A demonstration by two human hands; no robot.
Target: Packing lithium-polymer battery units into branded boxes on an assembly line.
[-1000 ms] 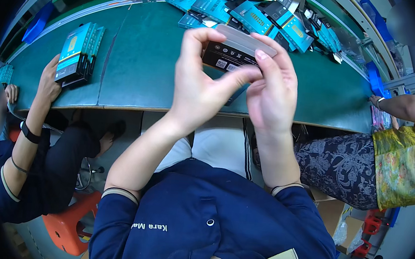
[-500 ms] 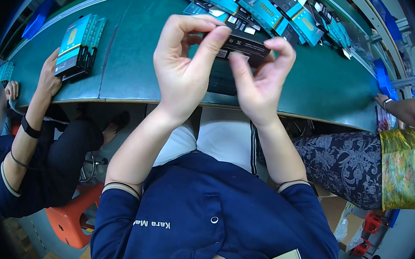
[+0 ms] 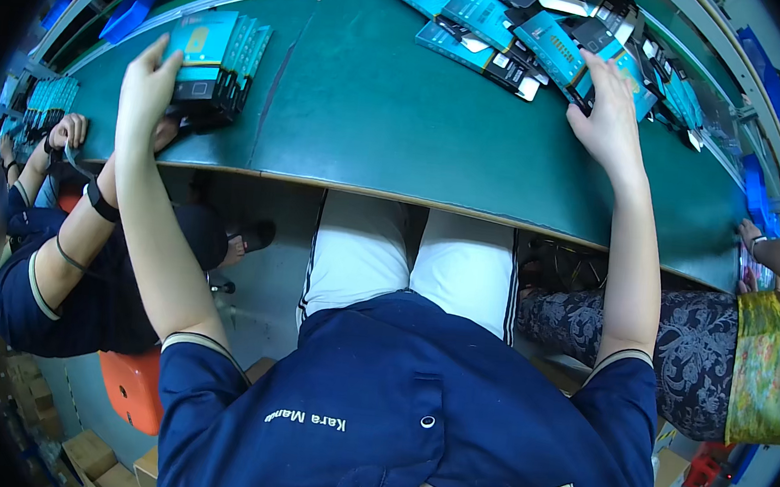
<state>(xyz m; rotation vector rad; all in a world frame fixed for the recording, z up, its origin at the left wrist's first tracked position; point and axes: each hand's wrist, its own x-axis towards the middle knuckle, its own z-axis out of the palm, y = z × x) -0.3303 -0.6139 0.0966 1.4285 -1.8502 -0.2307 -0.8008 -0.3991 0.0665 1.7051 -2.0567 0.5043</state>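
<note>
My left hand (image 3: 146, 92) is at the left side of a stack of flat teal-and-black boxes (image 3: 201, 46) on the left of the table. Its thumb and fingers are apart, close to the top box, and I see nothing held between them. My right hand (image 3: 612, 124) reaches over a loose heap of similar boxes at the back right. Its fingers stretch across the edge of a teal box (image 3: 551, 49), with the thumb spread away; whether they touch the box I cannot tell.
The green table (image 3: 374, 112) spans the view. A co-worker's hand (image 3: 166, 133) is at the near side of the left stack. More boxes (image 3: 50, 101) stand in a row at the far left. Another person's hand (image 3: 751, 233) rests at the right edge, near a blue bin (image 3: 755, 187).
The dark box that both hands held up in the middle is no longer in them. My left hand went left to the stack, my right hand to the heap. The view has shifted.
</note>
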